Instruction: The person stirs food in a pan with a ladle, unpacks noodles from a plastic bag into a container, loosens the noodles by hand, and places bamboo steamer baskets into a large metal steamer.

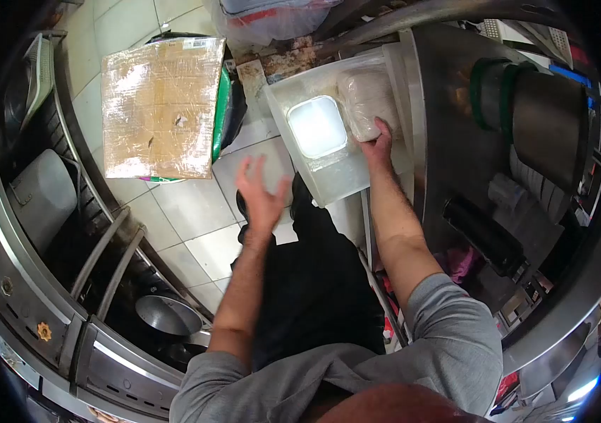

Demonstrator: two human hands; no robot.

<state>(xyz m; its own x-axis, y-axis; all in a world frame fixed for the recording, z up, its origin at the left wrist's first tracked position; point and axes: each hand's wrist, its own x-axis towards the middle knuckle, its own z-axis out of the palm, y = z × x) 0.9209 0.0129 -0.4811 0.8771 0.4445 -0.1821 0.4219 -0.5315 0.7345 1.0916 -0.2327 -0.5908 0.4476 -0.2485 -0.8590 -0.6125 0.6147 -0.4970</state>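
Observation:
My right hand [378,143] is closed on the near end of a clear plastic bag [362,95] with pale, beige-looking contents; I cannot make out what they are. The bag is at the right side of a large translucent plastic bin [314,182]. Left of the bag, inside that bin, sits a bright white square container [317,127] with rounded corners. My left hand [261,194] hovers over the floor tiles left of the bin, fingers spread, holding nothing.
A flat cardboard piece [159,109] lies over something green and black at the left. Beside the bin on the right runs a steel counter [448,134]. Stove units [39,282] line the left, with a metal pan [168,314] below. A plastic bag-lined container [272,21] stands ahead.

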